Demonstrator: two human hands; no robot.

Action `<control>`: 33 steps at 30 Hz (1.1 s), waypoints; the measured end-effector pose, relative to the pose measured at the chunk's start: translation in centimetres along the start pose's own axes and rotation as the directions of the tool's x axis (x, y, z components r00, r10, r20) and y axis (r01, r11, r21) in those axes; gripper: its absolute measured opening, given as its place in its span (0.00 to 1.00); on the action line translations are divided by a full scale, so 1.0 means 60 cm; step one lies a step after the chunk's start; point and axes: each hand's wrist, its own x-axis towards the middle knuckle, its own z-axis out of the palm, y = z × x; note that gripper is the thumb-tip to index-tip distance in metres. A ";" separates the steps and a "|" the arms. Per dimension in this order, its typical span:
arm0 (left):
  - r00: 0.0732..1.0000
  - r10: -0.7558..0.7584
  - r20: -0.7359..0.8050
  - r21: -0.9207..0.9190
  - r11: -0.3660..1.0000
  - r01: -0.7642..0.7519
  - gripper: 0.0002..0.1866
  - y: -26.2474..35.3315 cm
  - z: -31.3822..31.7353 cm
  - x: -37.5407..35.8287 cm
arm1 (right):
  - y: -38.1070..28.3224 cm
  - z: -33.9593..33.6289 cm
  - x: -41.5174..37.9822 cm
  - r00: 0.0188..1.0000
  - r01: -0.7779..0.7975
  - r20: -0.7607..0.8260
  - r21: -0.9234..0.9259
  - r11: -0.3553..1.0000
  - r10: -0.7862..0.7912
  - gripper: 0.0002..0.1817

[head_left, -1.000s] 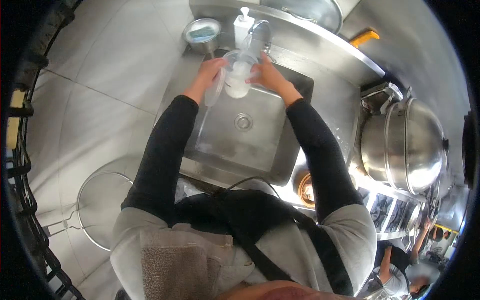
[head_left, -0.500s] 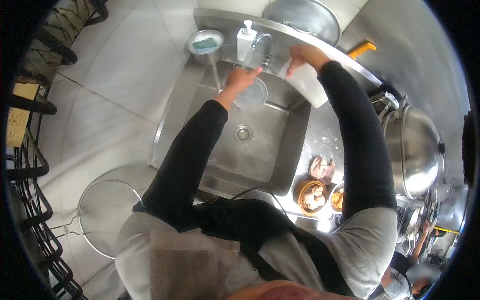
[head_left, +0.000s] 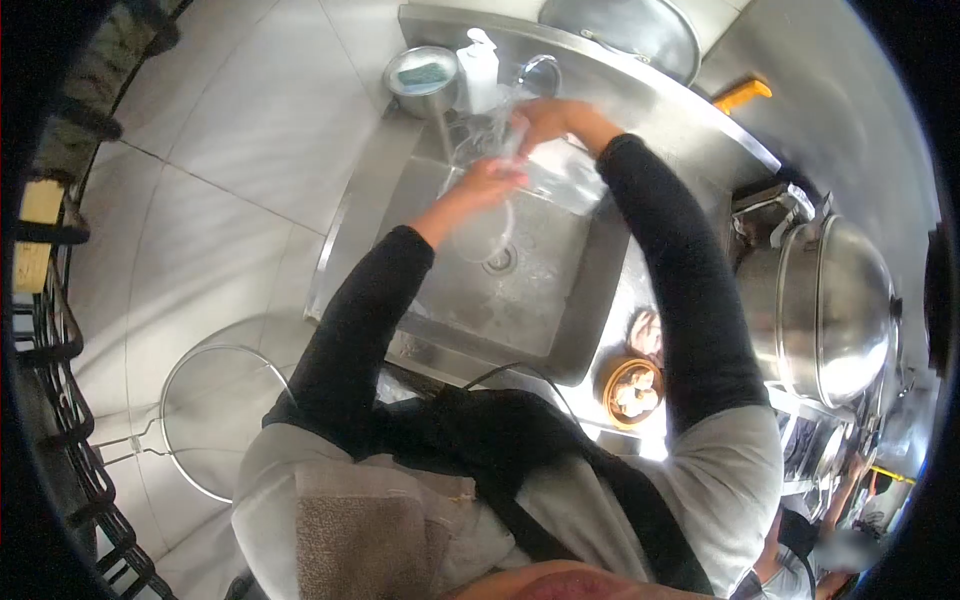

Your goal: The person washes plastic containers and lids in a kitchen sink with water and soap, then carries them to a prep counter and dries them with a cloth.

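Over the metal sink (head_left: pixel 490 320), my left hand (head_left: pixel 490 182) is closed on a clear round container (head_left: pixel 483 235), whose outline is faint. My right hand (head_left: pixel 548 125) is just beside it, near the running faucet (head_left: pixel 541 72), with fingers curled at a translucent white container (head_left: pixel 570 172) that lies under the palm and wrist. Water splashes around both hands, and motion smears the fingertips. A white pump bottle (head_left: pixel 479 72) stands behind the hands, next to a metal bowl (head_left: pixel 422 84) with a green sponge in it.
Right of the sink are a steamer basket of food (head_left: pixel 632 392), a piece of meat (head_left: pixel 646 333) and a large domed pot (head_left: pixel 840 310). An orange handle (head_left: pixel 743 95) lies behind. A round strainer (head_left: pixel 225 420) is at lower left. Another person (head_left: pixel 800 555) is at lower right.
My right hand has moved left with the white container, to the stream beside my left hand. The clear round container has shifted down and left. Water now splashes widely.
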 end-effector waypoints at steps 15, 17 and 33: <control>0.928 -0.235 -0.290 -0.386 0.916 0.111 0.26 -0.158 -0.075 0.053 | -0.014 0.043 0.099 0.995 0.000 -0.031 0.951 0.311 0.095 0.18; 0.924 -0.006 -0.383 0.127 0.990 0.059 0.25 -0.104 -0.052 0.047 | -0.012 0.050 0.097 0.996 0.090 -0.078 0.849 0.520 -0.046 0.18; 0.825 0.561 0.066 0.798 0.467 -0.381 0.08 -0.131 -0.063 -0.019 | -0.020 0.068 0.107 0.998 0.019 0.045 0.562 0.827 -0.053 0.13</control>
